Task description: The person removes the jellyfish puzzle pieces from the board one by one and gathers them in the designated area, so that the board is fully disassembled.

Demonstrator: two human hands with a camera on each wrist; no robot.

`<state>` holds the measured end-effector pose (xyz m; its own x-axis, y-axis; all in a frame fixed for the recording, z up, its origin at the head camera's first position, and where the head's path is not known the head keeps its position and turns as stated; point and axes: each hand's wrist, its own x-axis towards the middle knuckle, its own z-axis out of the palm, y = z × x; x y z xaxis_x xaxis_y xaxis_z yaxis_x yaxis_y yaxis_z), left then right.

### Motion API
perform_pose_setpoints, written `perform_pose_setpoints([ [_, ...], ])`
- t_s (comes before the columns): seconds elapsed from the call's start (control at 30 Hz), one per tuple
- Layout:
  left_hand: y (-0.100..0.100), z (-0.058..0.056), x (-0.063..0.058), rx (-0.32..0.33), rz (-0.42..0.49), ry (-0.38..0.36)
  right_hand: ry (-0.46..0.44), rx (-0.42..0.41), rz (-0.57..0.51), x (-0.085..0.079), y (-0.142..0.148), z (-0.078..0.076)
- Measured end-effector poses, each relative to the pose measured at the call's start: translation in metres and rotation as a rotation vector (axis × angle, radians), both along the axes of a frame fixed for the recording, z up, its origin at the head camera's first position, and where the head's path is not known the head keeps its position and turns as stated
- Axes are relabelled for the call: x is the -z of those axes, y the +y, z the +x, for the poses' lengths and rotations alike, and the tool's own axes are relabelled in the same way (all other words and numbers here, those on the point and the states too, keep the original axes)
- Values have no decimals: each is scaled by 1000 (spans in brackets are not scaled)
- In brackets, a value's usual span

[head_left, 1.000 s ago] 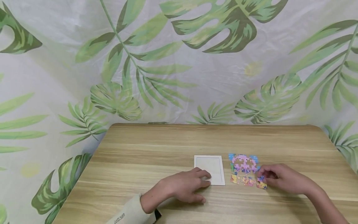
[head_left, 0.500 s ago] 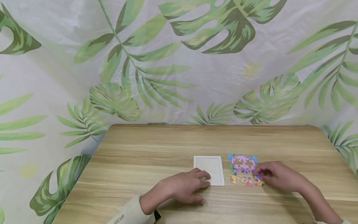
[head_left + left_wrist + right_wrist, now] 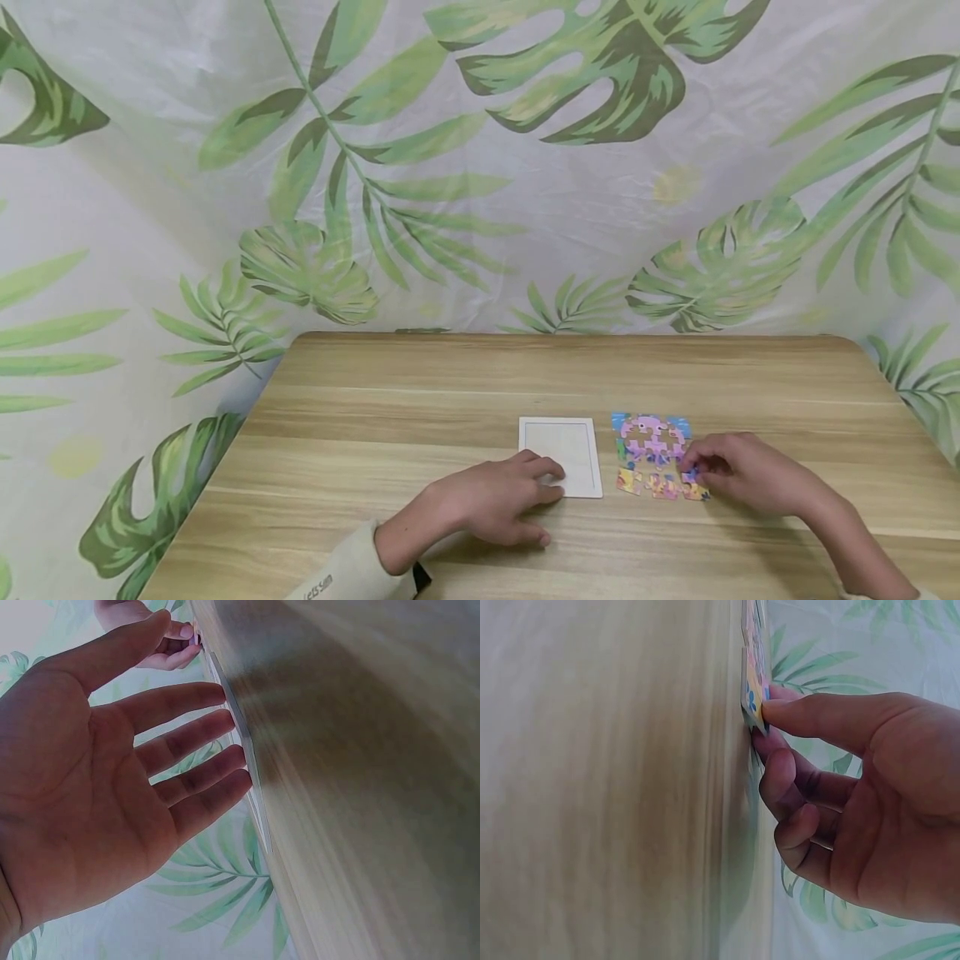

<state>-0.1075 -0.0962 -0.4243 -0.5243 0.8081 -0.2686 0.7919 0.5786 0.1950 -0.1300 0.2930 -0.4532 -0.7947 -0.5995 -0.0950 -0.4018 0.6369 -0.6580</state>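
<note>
My right hand (image 3: pixel 757 475) pinches a yellow-and-purple corner puzzle piece (image 3: pixel 753 694) between thumb and fingers, low at the table. That piece lies at the lower right of a jigsaw puzzle (image 3: pixel 652 423) with a pink sea creature and blue corners. Bare wood shows through gaps inside the picture. Along its lower side are a yellow piece (image 3: pixel 627 480) and a pink one (image 3: pixel 663 487), slightly apart from the upper part. The fingertips of my left hand (image 3: pixel 498 500) rest on a white framed board (image 3: pixel 567 450), fingers spread and fairly straight, palm raised in the left wrist view.
The wooden table (image 3: pixel 420 400) extends around the board and puzzle, its back edge against a leaf-patterned cloth (image 3: pixel 465 208). A pale sleeve (image 3: pixel 352 567) covers my left forearm.
My right hand has shifted left with the corner piece, bringing it closer to the pink piece and the upper puzzle. In the last half second little moves. My left hand stays on the board.
</note>
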Motion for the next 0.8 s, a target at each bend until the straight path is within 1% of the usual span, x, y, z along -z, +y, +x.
perform_pose_setpoints([
  [0.17, 0, 0, 1, 13, 7, 18, 6, 12, 16, -1, -1, 1],
  [0.43, -1, 1, 1, 24, 13, 31, 17, 1, 11, -2, -1, 3],
  [0.8, -1, 1, 0, 22, 0, 29, 31, 25, 33, -6, -2, 5],
])
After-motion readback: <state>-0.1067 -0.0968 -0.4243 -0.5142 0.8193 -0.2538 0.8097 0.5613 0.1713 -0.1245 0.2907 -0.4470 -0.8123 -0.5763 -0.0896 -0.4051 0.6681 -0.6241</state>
